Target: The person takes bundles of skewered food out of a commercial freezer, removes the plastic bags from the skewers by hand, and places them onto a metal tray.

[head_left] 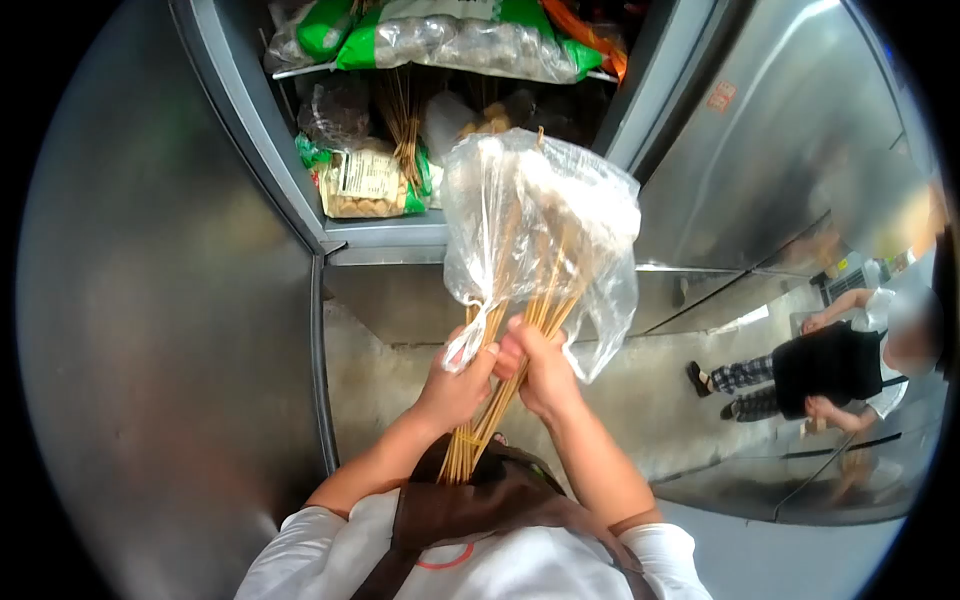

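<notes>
In front of my apron I hold a bundle of bamboo skewers (468,450), their upper ends inside a clear plastic bag (610,290). Pale, whitish contents show through the plastic at the top, too blurred to name. My left hand (458,388) is closed around the skewers at the left, beside the bag's twisted, knotted edge (468,345). Close against it, my right hand (545,370) grips the skewers at the right, thumb upward. The bag's loose side hangs past my right hand. The skewers' lower ends point toward my apron (480,510).
An open freezer or fridge compartment (385,230) stands ahead, with green-and-clear food bags (460,45) on its shelf. Below are a labelled bag (370,180) and more skewers (402,120). A steel door (170,300) is at left. A person in a black apron (828,370) stands at right.
</notes>
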{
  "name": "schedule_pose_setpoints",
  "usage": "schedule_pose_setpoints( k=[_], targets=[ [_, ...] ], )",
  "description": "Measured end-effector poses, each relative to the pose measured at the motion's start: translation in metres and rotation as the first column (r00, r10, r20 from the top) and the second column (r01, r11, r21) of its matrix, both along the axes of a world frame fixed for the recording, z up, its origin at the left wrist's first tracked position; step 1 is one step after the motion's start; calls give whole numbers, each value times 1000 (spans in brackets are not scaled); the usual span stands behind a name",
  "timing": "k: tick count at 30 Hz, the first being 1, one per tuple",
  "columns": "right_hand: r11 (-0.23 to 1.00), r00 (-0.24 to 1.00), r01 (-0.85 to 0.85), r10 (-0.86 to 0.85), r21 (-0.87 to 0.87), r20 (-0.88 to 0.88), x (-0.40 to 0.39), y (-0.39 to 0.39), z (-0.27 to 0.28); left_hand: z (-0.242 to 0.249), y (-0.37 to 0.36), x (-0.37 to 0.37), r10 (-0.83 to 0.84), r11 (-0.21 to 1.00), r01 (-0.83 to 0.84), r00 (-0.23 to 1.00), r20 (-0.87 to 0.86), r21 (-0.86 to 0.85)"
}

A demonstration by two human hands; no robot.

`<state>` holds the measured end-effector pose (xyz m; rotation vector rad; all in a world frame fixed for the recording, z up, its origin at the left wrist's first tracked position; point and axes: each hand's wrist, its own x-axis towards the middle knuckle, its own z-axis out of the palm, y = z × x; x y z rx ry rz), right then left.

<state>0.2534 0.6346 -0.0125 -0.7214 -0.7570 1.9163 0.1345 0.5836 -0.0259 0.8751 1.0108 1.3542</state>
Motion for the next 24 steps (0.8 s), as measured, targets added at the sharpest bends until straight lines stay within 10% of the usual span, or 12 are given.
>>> schedule_pose_setpoints(
  k=[7, 17, 24],
  targets=[
    [992, 990, 128, -127, -7, 59, 10, 61, 24, -15, 0, 8, 100, 986, 5, 789, -607, 168],
    [999, 994, 10, -16, 50, 111, 53, 91, 37, -18, 3, -8, -11, 994, -40, 896, -445, -105],
    [983, 851, -173, 120, 57, 511, 76, 57, 34, -67, 23, -32, 279, 957, -208, 854, -440, 204]
  ],
)
